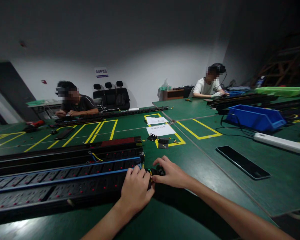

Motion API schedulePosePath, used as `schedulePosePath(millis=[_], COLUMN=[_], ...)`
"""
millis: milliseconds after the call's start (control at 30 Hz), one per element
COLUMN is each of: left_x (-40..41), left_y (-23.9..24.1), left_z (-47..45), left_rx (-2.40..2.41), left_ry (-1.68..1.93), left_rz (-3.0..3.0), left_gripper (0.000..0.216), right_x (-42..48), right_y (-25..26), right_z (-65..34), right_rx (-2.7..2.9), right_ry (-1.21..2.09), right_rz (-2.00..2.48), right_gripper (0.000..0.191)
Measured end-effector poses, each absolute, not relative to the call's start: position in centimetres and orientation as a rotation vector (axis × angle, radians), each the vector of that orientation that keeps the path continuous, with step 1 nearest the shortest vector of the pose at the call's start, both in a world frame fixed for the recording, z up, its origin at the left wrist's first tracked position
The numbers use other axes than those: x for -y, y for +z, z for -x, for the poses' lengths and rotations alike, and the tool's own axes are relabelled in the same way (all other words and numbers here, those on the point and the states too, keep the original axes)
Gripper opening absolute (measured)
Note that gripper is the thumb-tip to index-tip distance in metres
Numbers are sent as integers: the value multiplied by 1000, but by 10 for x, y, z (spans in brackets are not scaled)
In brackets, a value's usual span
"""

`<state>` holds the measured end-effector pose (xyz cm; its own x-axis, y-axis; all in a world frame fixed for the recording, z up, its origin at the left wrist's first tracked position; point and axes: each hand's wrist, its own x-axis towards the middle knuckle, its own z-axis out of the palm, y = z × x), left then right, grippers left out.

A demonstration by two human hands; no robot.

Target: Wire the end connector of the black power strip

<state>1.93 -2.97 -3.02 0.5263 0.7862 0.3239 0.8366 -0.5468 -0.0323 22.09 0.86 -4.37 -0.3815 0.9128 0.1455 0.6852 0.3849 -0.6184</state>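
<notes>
At the lower centre of the frame, the left hand (136, 188) lies over the right end of the near strip (90, 187), its grip closed around that end. Just beside it, the right hand (173, 174) has its grip pinching a small black plug (160, 171), with yellow-green wires (151, 172) between the two hands. The strip runs to the left edge of the frame along the green counter (202, 156), next to other strips (65, 173). Right of centre lies a phone (243, 162); above it stand a white bar (281, 142) and a blue bin (256, 118). Papers (160, 130) lie near the middle. Two people sit at the counter's far side, upper left (77, 105) and upper right (206, 87).
</notes>
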Motion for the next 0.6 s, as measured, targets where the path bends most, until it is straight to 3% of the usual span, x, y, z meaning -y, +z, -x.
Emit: schedulePosePath(millis=[233,400,600], left_x=[30,29,30], left_y=[-30,-31,-29], left_z=[-19,-18,-18], left_rx=[1385,1385,1391], left_ry=[-390,-393,-376], left_rz=[2602,2602,2597], left_gripper=[16,17,18], right_x=[-6,-5,-6], right_y=[-37,-33,-32], right_z=[-219,-217,-216], right_rx=[2265,2343,2374], right_ry=[538,432,481], right_rz=[1492,1568,1527], right_gripper=[30,39,32])
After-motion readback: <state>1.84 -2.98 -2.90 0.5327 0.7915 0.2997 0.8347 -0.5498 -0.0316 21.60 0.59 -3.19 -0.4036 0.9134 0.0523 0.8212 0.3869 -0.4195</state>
